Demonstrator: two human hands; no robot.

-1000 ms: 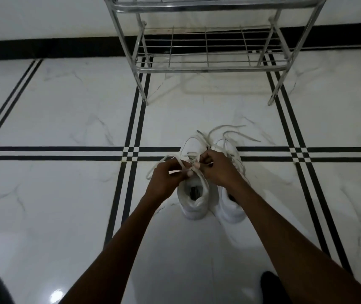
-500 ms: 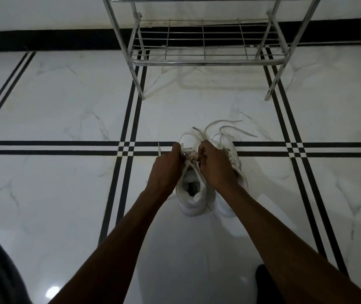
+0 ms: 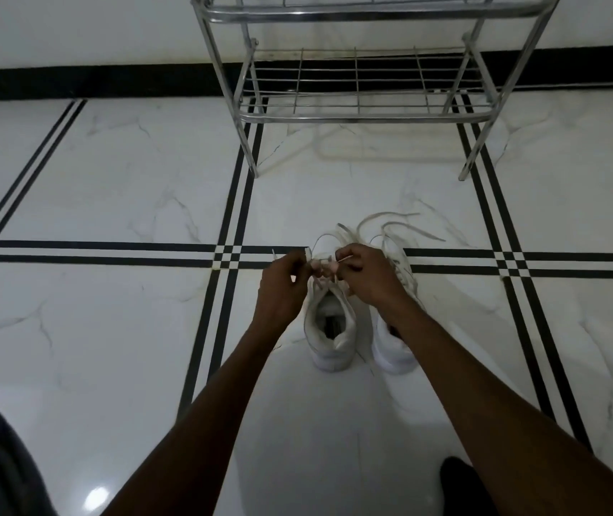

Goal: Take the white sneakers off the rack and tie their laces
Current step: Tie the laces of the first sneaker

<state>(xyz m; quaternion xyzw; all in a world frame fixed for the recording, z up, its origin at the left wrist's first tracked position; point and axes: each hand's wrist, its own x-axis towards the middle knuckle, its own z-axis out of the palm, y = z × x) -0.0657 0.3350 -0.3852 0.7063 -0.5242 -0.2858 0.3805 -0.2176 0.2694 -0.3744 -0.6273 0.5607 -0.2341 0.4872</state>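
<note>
Two white sneakers stand side by side on the floor, heels toward me. Over the left sneaker [image 3: 329,335] both hands work its laces [image 3: 321,260]. My left hand [image 3: 284,288] pinches one lace strand between thumb and fingers. Close beside it, my right hand [image 3: 366,275] pinches the other strand. The right sneaker [image 3: 394,353] is partly hidden by my right forearm, and its loose laces [image 3: 390,227] lie spread on the floor beyond the toe.
A metal shoe rack [image 3: 364,113] with bare wire shelves stands against the wall ahead. The floor is glossy white marble [image 3: 111,329] with black stripe bands. A dark shape [image 3: 457,482] sits at the bottom edge near my right arm.
My hands stayed close together above the left sneaker and lifted the lace strands slightly. The view tilted up, showing more of the rack.
</note>
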